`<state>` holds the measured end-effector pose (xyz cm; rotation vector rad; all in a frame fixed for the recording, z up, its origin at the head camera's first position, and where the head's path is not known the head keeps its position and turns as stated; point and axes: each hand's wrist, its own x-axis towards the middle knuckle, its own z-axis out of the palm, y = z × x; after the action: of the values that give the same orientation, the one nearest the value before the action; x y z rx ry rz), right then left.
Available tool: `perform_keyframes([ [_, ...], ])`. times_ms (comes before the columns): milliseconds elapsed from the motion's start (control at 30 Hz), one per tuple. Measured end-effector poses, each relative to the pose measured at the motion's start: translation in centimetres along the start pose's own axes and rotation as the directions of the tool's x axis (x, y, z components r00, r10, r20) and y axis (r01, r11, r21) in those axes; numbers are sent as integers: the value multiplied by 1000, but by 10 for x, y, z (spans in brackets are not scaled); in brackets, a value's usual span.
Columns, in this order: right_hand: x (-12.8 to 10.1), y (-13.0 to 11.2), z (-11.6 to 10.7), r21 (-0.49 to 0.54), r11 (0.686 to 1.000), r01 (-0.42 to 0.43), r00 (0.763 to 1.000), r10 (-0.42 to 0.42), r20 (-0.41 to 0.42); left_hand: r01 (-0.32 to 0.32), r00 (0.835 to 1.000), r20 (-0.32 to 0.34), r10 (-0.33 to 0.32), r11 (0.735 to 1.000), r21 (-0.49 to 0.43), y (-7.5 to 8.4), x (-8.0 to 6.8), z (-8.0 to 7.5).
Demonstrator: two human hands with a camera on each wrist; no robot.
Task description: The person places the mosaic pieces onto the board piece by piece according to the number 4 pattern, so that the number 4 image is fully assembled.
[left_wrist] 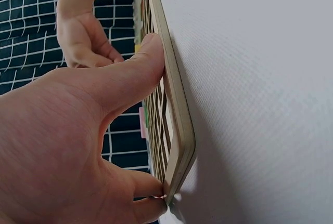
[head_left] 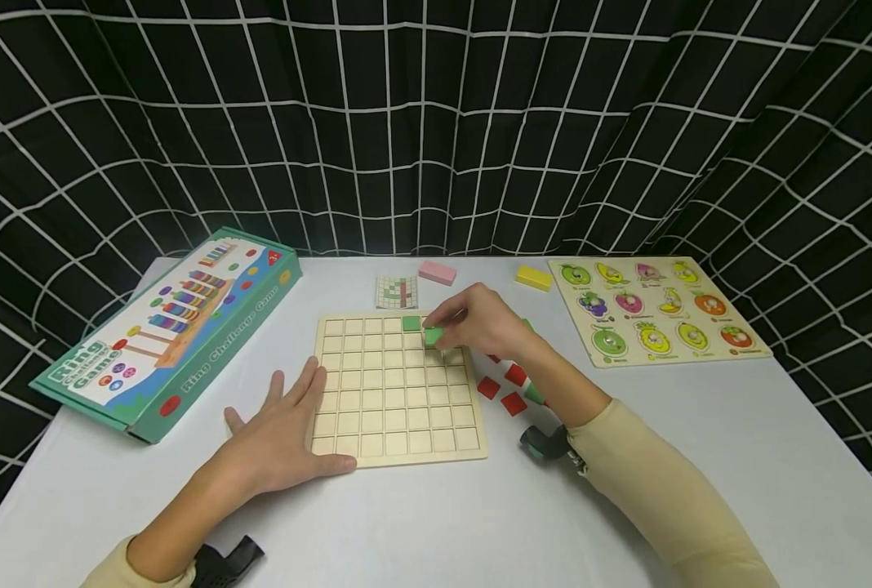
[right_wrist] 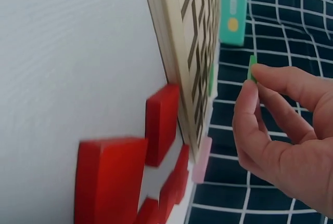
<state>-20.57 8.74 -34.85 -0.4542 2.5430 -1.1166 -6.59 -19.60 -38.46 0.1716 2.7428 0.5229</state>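
A wooden grid board (head_left: 392, 425) (left_wrist: 177, 104) (right_wrist: 182, 37) lies on the white table. One green tile (head_left: 411, 323) sits in a cell of its top row. My right hand (head_left: 473, 322) (right_wrist: 276, 130) pinches another green tile (head_left: 433, 336) (right_wrist: 252, 68) just above the board, one cell right and down from the first. My left hand (head_left: 282, 433) (left_wrist: 78, 130) lies flat on the table, thumb and fingers against the board's left edge and near corner. Red tiles (head_left: 505, 390) (right_wrist: 130, 156) lie right of the board.
A teal "Ring Challenge Game" box (head_left: 179, 327) lies at the left. A fruit peg puzzle (head_left: 652, 310) is at the right. A pattern card (head_left: 397, 291), a pink block (head_left: 437, 272) and a yellow block (head_left: 533, 278) lie behind the board. A black grid curtain (head_left: 436, 122) surrounds the table.
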Motion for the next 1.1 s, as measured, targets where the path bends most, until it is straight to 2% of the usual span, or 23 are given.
perform_keyframes([
  [367, 13, -8, 15, 24, 999, -45, 999, 44, 24, -9, 1000, -3, 9, 1000, 18, 0, -1, -2],
  [667, 23, -15, 25, 32, 999, -29, 999, 28, 44, -18, 1000, -11, 18, 999, 28, -2, -1, 0],
  [1100, 34, -21, 32, 17, 998, -56, 997, 55, 54, -20, 1000, -6, 20, 999, 27, -2, -2, 0],
])
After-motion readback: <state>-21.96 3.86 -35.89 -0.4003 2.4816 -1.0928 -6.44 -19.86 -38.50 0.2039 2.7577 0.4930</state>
